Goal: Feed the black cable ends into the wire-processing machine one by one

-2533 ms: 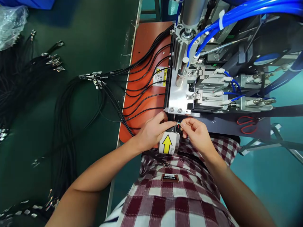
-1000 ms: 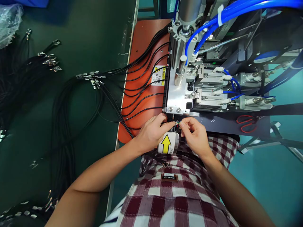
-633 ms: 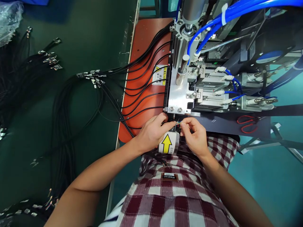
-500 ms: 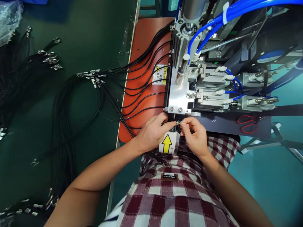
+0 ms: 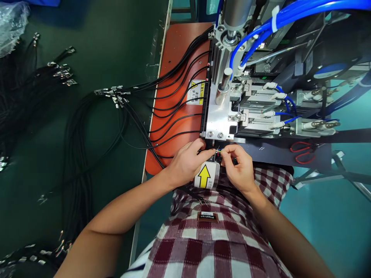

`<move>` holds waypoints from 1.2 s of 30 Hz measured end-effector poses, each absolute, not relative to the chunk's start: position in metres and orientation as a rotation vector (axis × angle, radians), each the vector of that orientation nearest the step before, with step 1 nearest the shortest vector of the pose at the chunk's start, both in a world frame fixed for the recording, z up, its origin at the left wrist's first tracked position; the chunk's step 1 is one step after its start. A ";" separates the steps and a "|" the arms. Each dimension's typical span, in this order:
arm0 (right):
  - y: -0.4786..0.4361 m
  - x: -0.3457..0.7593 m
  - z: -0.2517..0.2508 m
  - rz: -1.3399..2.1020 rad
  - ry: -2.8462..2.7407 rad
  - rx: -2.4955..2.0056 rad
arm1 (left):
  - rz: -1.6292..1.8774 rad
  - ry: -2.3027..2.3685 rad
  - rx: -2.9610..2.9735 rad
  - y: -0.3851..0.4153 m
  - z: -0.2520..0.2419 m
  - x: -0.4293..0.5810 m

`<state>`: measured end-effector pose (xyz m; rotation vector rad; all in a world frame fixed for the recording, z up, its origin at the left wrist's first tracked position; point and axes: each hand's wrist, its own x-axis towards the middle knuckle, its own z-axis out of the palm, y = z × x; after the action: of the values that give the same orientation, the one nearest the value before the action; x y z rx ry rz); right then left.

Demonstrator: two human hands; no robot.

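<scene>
Several thin coloured wires lay between left hand and right hand

The wires sat just below the lower edge of a silver machine plate; their long axis ran roughly sideways, from one hand's fingertips toward the other's. Both hands were about equally near; the left came in from one end with its index finger stretched along the same line, the right met the other end. The right hand's thumb and index finger were pinched together on the wires; whether the left hand's fingers gripped anything or merely pressed could not be told, since its own knuckles hid the underside.

Beneath the wires was a dark fixture, only partly visible; just below that, toward the person's body, stood a white label with a yellow arrow. An orange-red board filled the space beyond the left hand; black cables crossed it from the machine to the dark green desk, where metal-ended connectors lay in a cluster. On the other side, red-handled scissors rested on a dark grey plate, well apart from the right hand; the teal floor showed past it; a checked apron closed off the near side.
</scene>
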<state>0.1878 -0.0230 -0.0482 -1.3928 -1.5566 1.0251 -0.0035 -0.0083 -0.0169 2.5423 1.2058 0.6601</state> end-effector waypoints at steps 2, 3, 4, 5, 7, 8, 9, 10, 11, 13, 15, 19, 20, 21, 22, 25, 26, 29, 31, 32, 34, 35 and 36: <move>-0.023 0.188 -0.049 1.008 -1.567 -1.389 | 0.660 1.203 2.541 -0.009 -0.017 -0.004; -0.023 0.188 -0.049 1.008 -1.564 -1.390 | 0.654 1.205 2.540 -0.009 -0.017 -0.004; -0.023 0.188 -0.049 1.013 -1.557 -1.393 | 0.647 1.209 2.539 -0.009 -0.017 -0.004; -0.023 0.187 -0.049 1.024 -1.546 -1.397 | 0.640 1.214 2.539 -0.009 -0.017 -0.004; -0.024 0.186 -0.049 1.070 -1.511 -1.403 | 0.632 1.219 2.543 -0.009 -0.017 -0.003; -0.024 0.186 -0.049 1.100 -1.489 -1.405 | 0.635 1.219 2.545 -0.009 -0.017 -0.003; -0.024 0.185 -0.048 1.130 -1.464 -1.407 | 0.640 1.217 2.548 -0.009 -0.017 -0.003; -0.024 0.185 -0.048 1.156 -1.439 -1.410 | 0.648 1.214 2.551 -0.009 -0.017 -0.003; -0.024 0.184 -0.047 1.179 -1.417 -1.414 | 0.652 1.212 2.552 -0.008 -0.017 -0.003; -0.024 0.183 -0.045 1.212 -1.383 -1.431 | 0.651 1.212 2.551 -0.008 -0.017 -0.003; -0.023 0.181 -0.043 1.239 -1.359 -1.460 | 0.642 1.208 2.548 -0.008 -0.017 -0.003; -0.024 0.179 -0.036 1.239 -1.356 -1.546 | 0.627 1.203 2.533 -0.008 -0.017 -0.004; -0.024 0.179 -0.035 1.231 -1.367 -1.569 | 0.621 1.207 2.529 -0.008 -0.017 -0.004; -0.024 0.178 -0.033 1.224 -1.379 -1.591 | 0.616 1.211 2.526 -0.008 -0.017 -0.004; -0.024 0.178 -0.032 1.220 -1.387 -1.609 | 0.613 1.213 2.525 -0.008 -0.017 -0.004; -0.023 0.177 -0.031 1.228 -1.378 -1.637 | 0.618 1.208 2.526 -0.008 -0.017 -0.003; -0.023 0.177 -0.031 1.237 -1.368 -1.642 | 0.624 1.210 2.528 -0.009 -0.017 -0.003; -0.022 0.177 -0.033 1.286 -1.326 -1.633 | 0.638 1.218 2.537 -0.009 -0.017 -0.003; -0.021 0.178 -0.035 1.351 -1.257 -1.597 | 0.635 1.214 2.538 -0.009 -0.017 -0.003; -0.021 0.179 -0.036 1.394 -1.211 -1.569 | 0.629 1.208 2.539 -0.008 -0.017 -0.003; -0.021 0.181 -0.037 1.482 -1.123 -1.502 | 0.626 1.190 2.543 -0.008 -0.016 -0.003; -0.021 0.182 -0.037 1.517 -1.091 -1.472 | 0.632 1.177 2.545 -0.007 -0.015 -0.003; -0.021 0.183 -0.036 1.538 -1.069 -1.448 | 0.639 1.165 2.546 -0.007 -0.015 -0.003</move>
<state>0.1834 -0.0210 -0.0363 -1.4480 -1.0690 1.5377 -0.0027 -0.0066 -0.0146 2.5456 1.1646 0.6394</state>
